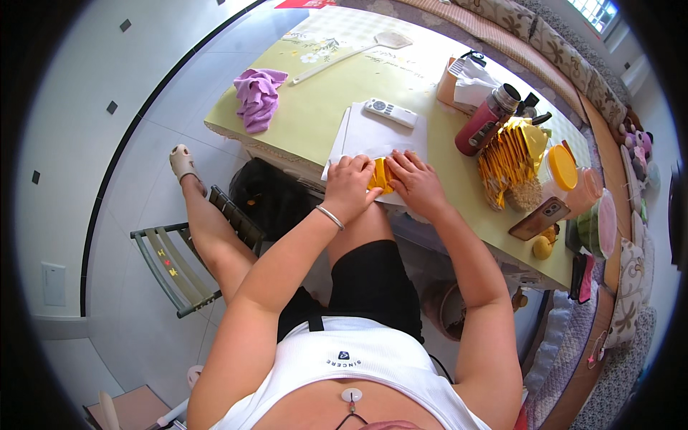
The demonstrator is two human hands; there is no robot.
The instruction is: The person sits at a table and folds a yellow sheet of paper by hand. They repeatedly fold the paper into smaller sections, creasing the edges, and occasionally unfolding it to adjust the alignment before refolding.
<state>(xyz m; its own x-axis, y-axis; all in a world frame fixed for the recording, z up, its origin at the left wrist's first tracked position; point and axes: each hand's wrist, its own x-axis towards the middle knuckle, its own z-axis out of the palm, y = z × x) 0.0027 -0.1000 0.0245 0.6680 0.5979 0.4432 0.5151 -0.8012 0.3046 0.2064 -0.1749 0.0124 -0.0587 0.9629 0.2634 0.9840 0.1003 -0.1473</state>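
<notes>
A small shiny golden-yellow packet (380, 176) lies at the table's near edge, over white paper sheets (401, 143). My left hand (350, 185) has its fingers curled over the packet's left side, with a silver bangle at the wrist. From the other side, my right hand (418, 185) presses its fingers onto the packet's right edge. Both hands partly cover it, so its full shape is hidden. Just beyond them, a white remote control (390, 112) rests on the paper.
To the right stand a dark red flask (487, 120), a bundle of golden packets (510, 158), a yellow-lidded jar (560, 169) and a leaning phone (539, 218). A purple cloth (259, 99) and a white fly swatter (351, 59) lie at the left and back. A folding stool (175, 265) stands left.
</notes>
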